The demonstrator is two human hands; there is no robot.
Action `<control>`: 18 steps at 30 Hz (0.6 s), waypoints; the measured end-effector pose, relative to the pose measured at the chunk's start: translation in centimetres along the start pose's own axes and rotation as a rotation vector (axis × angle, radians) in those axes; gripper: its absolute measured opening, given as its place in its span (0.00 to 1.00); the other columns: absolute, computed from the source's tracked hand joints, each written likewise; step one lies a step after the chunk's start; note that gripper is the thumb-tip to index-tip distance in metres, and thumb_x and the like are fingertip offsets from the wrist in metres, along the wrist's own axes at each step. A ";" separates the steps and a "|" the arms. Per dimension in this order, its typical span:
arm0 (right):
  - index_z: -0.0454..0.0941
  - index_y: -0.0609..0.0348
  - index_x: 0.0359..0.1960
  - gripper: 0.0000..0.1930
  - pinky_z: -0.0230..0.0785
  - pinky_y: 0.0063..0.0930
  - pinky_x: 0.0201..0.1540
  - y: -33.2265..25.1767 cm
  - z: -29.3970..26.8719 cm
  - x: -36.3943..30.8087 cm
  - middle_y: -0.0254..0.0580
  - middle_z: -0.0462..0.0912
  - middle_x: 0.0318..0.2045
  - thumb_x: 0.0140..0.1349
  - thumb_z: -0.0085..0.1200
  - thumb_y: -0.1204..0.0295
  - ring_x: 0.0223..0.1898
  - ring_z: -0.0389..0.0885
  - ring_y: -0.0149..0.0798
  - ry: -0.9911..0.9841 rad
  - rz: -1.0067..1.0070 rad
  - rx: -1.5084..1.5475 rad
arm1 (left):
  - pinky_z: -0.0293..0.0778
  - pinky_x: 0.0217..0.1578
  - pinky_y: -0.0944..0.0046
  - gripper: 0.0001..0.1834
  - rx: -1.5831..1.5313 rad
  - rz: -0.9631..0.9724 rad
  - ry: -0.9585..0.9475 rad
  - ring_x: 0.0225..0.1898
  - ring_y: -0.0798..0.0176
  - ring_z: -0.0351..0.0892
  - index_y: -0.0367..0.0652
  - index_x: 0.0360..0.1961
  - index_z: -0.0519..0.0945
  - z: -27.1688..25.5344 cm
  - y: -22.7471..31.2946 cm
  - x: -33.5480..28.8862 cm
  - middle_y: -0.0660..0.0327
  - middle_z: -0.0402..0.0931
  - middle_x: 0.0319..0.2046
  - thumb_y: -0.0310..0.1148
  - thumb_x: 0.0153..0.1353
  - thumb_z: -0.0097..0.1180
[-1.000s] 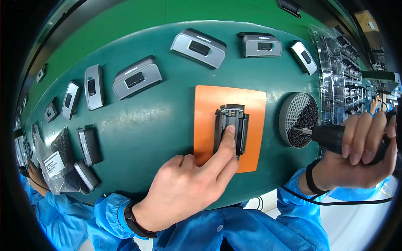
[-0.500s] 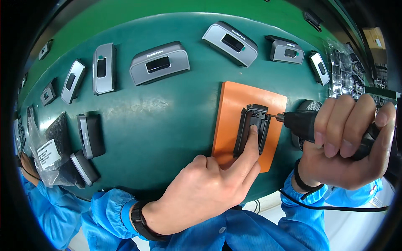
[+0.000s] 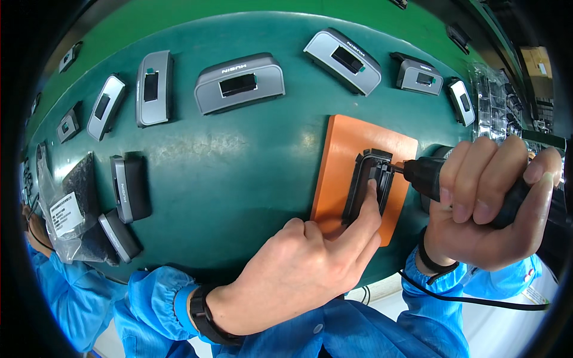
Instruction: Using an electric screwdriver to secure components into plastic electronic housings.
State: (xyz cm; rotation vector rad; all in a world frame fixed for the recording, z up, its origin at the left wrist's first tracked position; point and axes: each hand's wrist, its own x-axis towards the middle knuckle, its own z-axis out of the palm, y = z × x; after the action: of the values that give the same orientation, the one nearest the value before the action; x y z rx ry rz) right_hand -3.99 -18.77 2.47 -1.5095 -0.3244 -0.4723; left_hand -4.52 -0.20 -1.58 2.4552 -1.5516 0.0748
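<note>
A black plastic housing (image 3: 360, 185) lies on an orange pad (image 3: 336, 155) on the table. My left hand (image 3: 295, 271) holds it down, the index finger stretched out and pressed on its inner part, the other fingers curled. My left thumb is hidden. In my right hand (image 3: 492, 206) is a black electric screwdriver (image 3: 425, 177), gripped by its body and held nearly level. Its thin bit points left and reaches the upper right part of the housing. Whether the tip sits on a screw is too small to tell.
Several grey device covers with dark windows, one of them a wide cover (image 3: 209, 95), stand in an arc along the far side. A clear bag (image 3: 65, 232) of black parts lies left, beside two dark covers (image 3: 136, 191). Clear trays (image 3: 486, 101) stand right. Another person's blue sleeve (image 3: 71, 304) shows lower left.
The screwdriver's bit has come left and now meets the housing's upper right part. My left index finger still presses the housing. The whole view has shifted slightly.
</note>
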 end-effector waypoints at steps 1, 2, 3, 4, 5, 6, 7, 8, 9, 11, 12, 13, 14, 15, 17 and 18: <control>0.66 0.54 0.43 0.10 0.60 0.24 0.21 0.0 0.0 0.0 0.30 0.62 0.18 0.76 0.30 0.66 0.15 0.58 0.25 0.000 0.001 -0.001 | 0.57 0.16 0.76 0.03 -0.001 0.001 0.000 0.09 0.77 0.59 0.47 0.29 0.78 0.0 0.0 0.0 0.65 0.80 0.56 0.29 0.52 0.56; 0.65 0.54 0.43 0.10 0.60 0.24 0.21 0.0 0.1 0.0 0.30 0.62 0.18 0.76 0.29 0.66 0.15 0.58 0.25 -0.007 -0.002 -0.004 | 0.57 0.16 0.76 0.03 -0.003 0.000 0.002 0.09 0.77 0.59 0.47 0.29 0.78 0.0 0.0 0.0 0.65 0.80 0.56 0.29 0.52 0.56; 0.65 0.53 0.43 0.10 0.60 0.24 0.21 0.0 0.1 0.0 0.30 0.62 0.18 0.75 0.29 0.66 0.14 0.58 0.25 -0.014 -0.005 -0.008 | 0.57 0.16 0.76 0.03 -0.005 -0.001 0.005 0.09 0.78 0.59 0.47 0.29 0.78 -0.1 -0.1 0.0 0.65 0.80 0.56 0.29 0.52 0.56; 0.65 0.53 0.43 0.10 0.60 0.24 0.21 0.0 0.1 0.1 0.30 0.62 0.18 0.75 0.29 0.66 0.14 0.58 0.25 -0.014 -0.005 -0.008 | 0.57 0.16 0.76 0.03 -0.006 -0.001 0.005 0.09 0.78 0.59 0.47 0.29 0.78 -0.1 -0.1 0.0 0.65 0.80 0.56 0.29 0.52 0.56; 0.64 0.53 0.43 0.10 0.60 0.24 0.21 0.0 0.1 0.1 0.30 0.63 0.18 0.76 0.29 0.66 0.14 0.58 0.25 -0.018 -0.001 -0.010 | 0.57 0.16 0.76 0.03 -0.007 0.001 0.001 0.09 0.78 0.59 0.47 0.30 0.78 -0.1 -0.1 0.0 0.65 0.80 0.56 0.29 0.52 0.56; 0.64 0.53 0.42 0.10 0.60 0.24 0.21 0.0 0.0 0.1 0.30 0.63 0.18 0.76 0.29 0.66 0.14 0.59 0.25 -0.021 0.004 -0.012 | 0.57 0.16 0.77 0.03 -0.008 0.003 -0.002 0.09 0.78 0.59 0.47 0.30 0.78 -0.1 -0.1 0.0 0.65 0.80 0.56 0.29 0.52 0.56; 0.64 0.53 0.42 0.10 0.60 0.24 0.21 -0.1 0.1 0.0 0.30 0.63 0.18 0.76 0.29 0.66 0.14 0.59 0.25 -0.020 0.005 -0.013 | 0.57 0.16 0.77 0.03 -0.010 0.004 -0.002 0.09 0.78 0.59 0.47 0.30 0.78 -0.1 -0.1 0.0 0.65 0.80 0.56 0.29 0.52 0.56; 0.63 0.53 0.42 0.10 0.60 0.24 0.21 0.0 0.3 0.0 0.30 0.63 0.18 0.76 0.29 0.65 0.14 0.59 0.25 -0.010 0.013 -0.021 | 0.57 0.16 0.77 0.03 -0.010 0.004 -0.001 0.10 0.78 0.60 0.46 0.30 0.78 -0.1 -0.1 0.0 0.64 0.80 0.56 0.29 0.52 0.56; 0.62 0.53 0.41 0.10 0.60 0.24 0.21 -0.1 0.4 -0.1 0.30 0.63 0.18 0.76 0.30 0.65 0.14 0.59 0.26 0.001 0.022 -0.028 | 0.58 0.16 0.77 0.04 -0.010 0.005 -0.001 0.10 0.78 0.60 0.46 0.31 0.78 -0.1 -0.1 0.0 0.64 0.80 0.56 0.29 0.52 0.56; 0.62 0.52 0.40 0.09 0.60 0.24 0.21 0.3 -0.2 0.3 0.30 0.63 0.18 0.76 0.30 0.64 0.14 0.60 0.26 -0.055 0.008 -0.035 | 0.58 0.16 0.77 0.04 -0.006 0.007 -0.001 0.10 0.78 0.61 0.46 0.31 0.78 -0.1 -0.1 0.0 0.64 0.79 0.57 0.29 0.52 0.56; 0.61 0.52 0.39 0.09 0.60 0.24 0.20 0.5 -0.4 0.4 0.31 0.63 0.18 0.76 0.31 0.64 0.14 0.60 0.26 -0.113 -0.008 -0.042 | 0.59 0.16 0.77 0.05 -0.002 0.008 0.000 0.10 0.77 0.61 0.45 0.32 0.78 -0.1 -0.1 0.0 0.64 0.79 0.57 0.29 0.53 0.56; 0.61 0.52 0.39 0.09 0.60 0.24 0.20 0.6 -0.4 0.3 0.31 0.63 0.18 0.76 0.31 0.64 0.14 0.60 0.26 -0.113 -0.008 -0.041 | 0.59 0.16 0.77 0.05 -0.002 0.008 -0.001 0.10 0.77 0.61 0.45 0.32 0.78 -0.2 0.0 0.0 0.64 0.79 0.57 0.29 0.53 0.56; 0.60 0.52 0.39 0.09 0.59 0.23 0.20 0.8 -0.2 0.2 0.31 0.64 0.18 0.76 0.31 0.64 0.14 0.60 0.27 -0.096 -0.012 -0.019 | 0.59 0.16 0.76 0.05 -0.007 0.007 -0.003 0.10 0.77 0.62 0.45 0.32 0.78 -0.1 -0.1 -0.1 0.64 0.79 0.57 0.29 0.53 0.56; 0.60 0.52 0.38 0.09 0.59 0.23 0.20 0.9 -0.1 0.1 0.31 0.64 0.18 0.76 0.31 0.64 0.14 0.59 0.27 -0.079 -0.016 0.004 | 0.60 0.16 0.76 0.06 -0.012 0.005 -0.005 0.10 0.77 0.62 0.44 0.33 0.78 -0.1 -0.1 -0.1 0.64 0.79 0.57 0.29 0.53 0.56; 0.59 0.52 0.38 0.09 0.59 0.23 0.20 0.9 0.0 0.1 0.31 0.64 0.18 0.76 0.31 0.64 0.14 0.59 0.26 -0.077 -0.006 0.007 | 0.61 0.16 0.76 0.06 -0.018 0.007 -0.005 0.10 0.77 0.63 0.44 0.33 0.78 0.0 -0.2 0.0 0.63 0.79 0.57 0.29 0.53 0.56; 0.59 0.52 0.38 0.09 0.59 0.23 0.19 0.8 0.0 0.1 0.31 0.64 0.18 0.76 0.31 0.64 0.13 0.59 0.26 -0.074 0.005 0.007 | 0.61 0.16 0.76 0.06 -0.026 0.011 -0.006 0.10 0.77 0.63 0.43 0.34 0.78 -0.1 -0.2 0.0 0.63 0.79 0.57 0.28 0.53 0.55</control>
State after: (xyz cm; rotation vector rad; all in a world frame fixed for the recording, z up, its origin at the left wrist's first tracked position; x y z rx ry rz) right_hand -3.53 -18.80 1.81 -1.5231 -0.3792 -0.4113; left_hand -4.36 -0.12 -1.55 2.4295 -1.5592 0.0495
